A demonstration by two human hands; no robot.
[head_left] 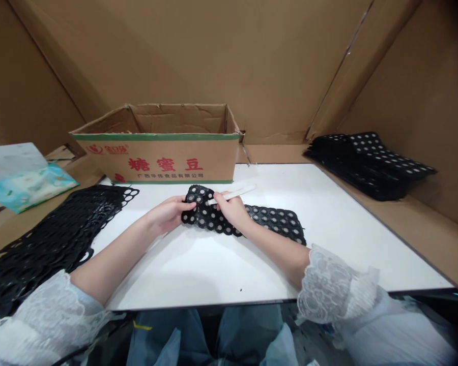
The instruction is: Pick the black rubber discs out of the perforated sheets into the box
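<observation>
A black strip (pixel 277 219) with rows of pale round discs lies across the white table, its left end raised a little. My left hand (pixel 170 213) pinches that left end, thumb on top. In my right hand (pixel 231 207) is a thin white pen-like tool (pixel 236 193), its tip touching or just over the strip near my left hand. My right wrist and forearm cover part of the strip's middle.
Behind the hands stands an open cardboard box (pixel 156 157) with red print. Black perforated sheets (pixel 49 234) are piled at the left, beside a tissue pack (pixel 34 185). A stack of dotted black strips (pixel 366 162) lies at the right. Cardboard walls surround the white table (pixel 351 244).
</observation>
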